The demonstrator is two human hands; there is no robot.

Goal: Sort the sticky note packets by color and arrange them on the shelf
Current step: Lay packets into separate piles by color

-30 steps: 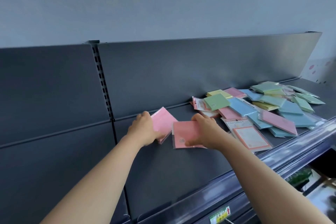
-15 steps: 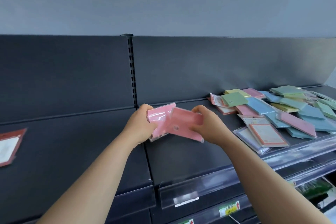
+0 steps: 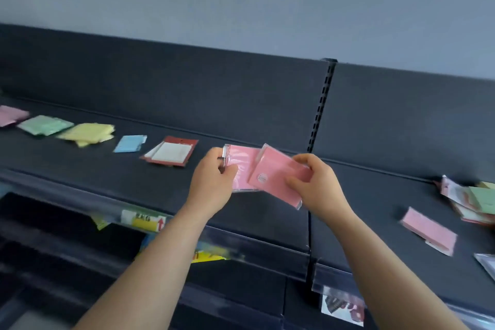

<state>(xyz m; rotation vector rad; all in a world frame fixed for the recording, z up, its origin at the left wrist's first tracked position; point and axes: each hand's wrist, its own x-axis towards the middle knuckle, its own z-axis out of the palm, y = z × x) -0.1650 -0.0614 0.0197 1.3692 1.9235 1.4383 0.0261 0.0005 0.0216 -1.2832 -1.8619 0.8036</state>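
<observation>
Head view.

Risk: left pink packet [image 3: 241, 166] and right pink packet [image 3: 278, 179] overlap in mid-air, just left of the slotted upright [image 3: 322, 104] and above the shelf [image 3: 134, 182]. The glossy wrap could slip from a slack pinch and drop past the front lip. The pink pile [image 3: 12, 115] lies farthest left of the upright, so a mis-sort among the nearer piles is possible.

Pose: both forearms reach forward. The left hand [image 3: 214, 179] pinches the left packet's edge, and the right hand [image 3: 313, 185] is clamped on the right packet's end.

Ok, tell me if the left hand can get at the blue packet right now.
Probably yes: the blue packet lies uncovered on the shelf, with only a flat red-edged packet between. But the left hand grips a pink packet, so grasping looks awkward.
</observation>
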